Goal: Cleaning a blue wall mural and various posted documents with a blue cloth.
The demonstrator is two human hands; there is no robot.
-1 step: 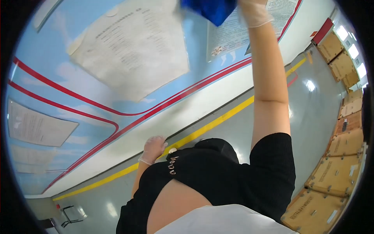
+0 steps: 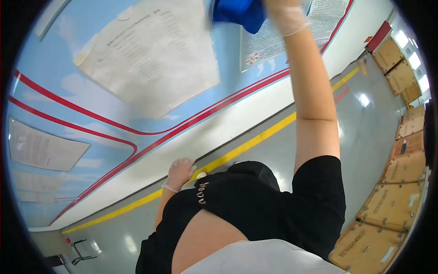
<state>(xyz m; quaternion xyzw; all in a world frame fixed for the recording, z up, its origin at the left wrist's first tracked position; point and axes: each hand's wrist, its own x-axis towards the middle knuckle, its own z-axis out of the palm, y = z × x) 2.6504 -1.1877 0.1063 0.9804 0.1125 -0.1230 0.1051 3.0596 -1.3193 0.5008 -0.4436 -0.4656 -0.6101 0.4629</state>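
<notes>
My right arm reaches up to a blue-and-white wall panel [image 2: 96,98]. At the upper edge of the view, my right hand [image 2: 286,18] wears a clear glove and is closed on a blue cloth [image 2: 241,14]. Its fingertips are out of view or blurred. The cloth overlaps the corner of a printed sheet in a clear sleeve [image 2: 267,45]. Left of the cloth, a large white printed sheet [image 2: 155,57] is fixed to the panel. Low beside my body hangs my left hand [image 2: 180,172], also gloved, its fingers curled and nothing visible in them.
A smaller printed sheet [image 2: 45,146] is mounted farther left. Red stripes cross the panel above a white lower wall [image 2: 182,137]. Along the grey floor runs a yellow line [image 2: 255,139]. Wooden crates [image 2: 388,205] stand along the right side, and a black metal frame [image 2: 81,253] stands lower left.
My right hand and the blue cloth have shifted slightly left across the wall. The left hand has stayed in place.
</notes>
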